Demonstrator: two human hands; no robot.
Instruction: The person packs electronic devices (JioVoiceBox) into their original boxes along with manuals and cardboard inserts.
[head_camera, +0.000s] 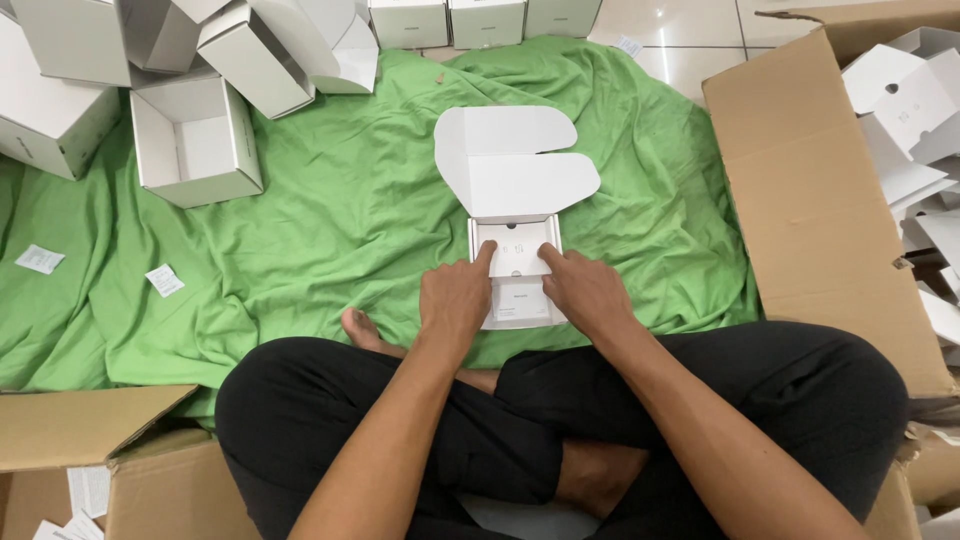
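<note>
Both hands cover the near sides of the small white box (517, 247), its lower corners unseen. Markings on its insert are too small to tell. Cardboard carton (815, 200) (right side) runs past the frame edge; contents partly cut off.

Two hands, left hand (455, 297) and right hand (585, 290), rest on one small open white box (517, 245) with two rounded flaps. One green cloth (330, 230) lies beneath. Two small white packets (163, 280) sit on it at the left. Two brown cartons show: one at right (810, 200), one lower left (120, 450). Several white boxes (195, 140) crowd the top; their exact number is unclear.
</note>
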